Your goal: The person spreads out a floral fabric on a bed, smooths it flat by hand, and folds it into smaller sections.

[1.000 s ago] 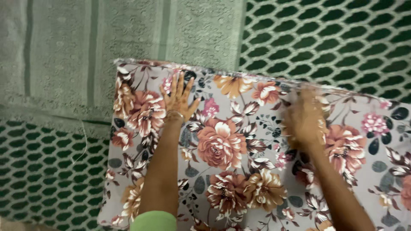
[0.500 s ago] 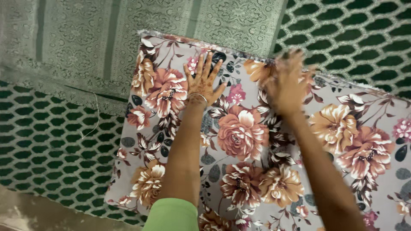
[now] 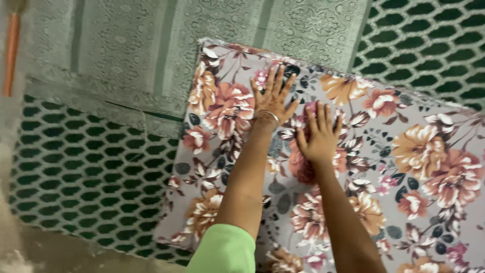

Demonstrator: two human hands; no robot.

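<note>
- Since half a second ago, both hands have drawn closer together on the floral cloth (image 3: pixel 353 167); the right hand, blurred and farther right a second ago, now rests sharp and lower, just beside the left.
- Nearest the viewer: a light green sleeve (image 3: pixel 225 250) covers the left upper arm; both bare forearms reach away across the cloth.
- Right hand (image 3: pixel 319 135): flat, palm down, fingers together and only slightly spread, holding nothing, pressing on a pink bloom near the cloth's middle.
- Left hand (image 3: pixel 273 96): flat, fingers fanned wide, holding nothing, a thin bangle (image 3: pixel 268 116) at the wrist; it lies a little farther out, near the cloth's far edge.
- Floral cloth: grey ground with pink and orange flowers, spread flat and set at a slant over a dark green mat with a honeycomb pattern (image 3: pixel 86 172); its far left corner overlaps a pale green brocade cloth (image 3: pixel 126 55).
- Judged technique for smoothing: keep the palms flat and stroke outward from the middle toward the edges, one hand anchoring while the other sweeps, so that creases leave at the border rather than bunch between the hands.
- Farthest left: an orange rod (image 3: pixel 11 53) stands at the frame's edge, well apart from the hands.
</note>
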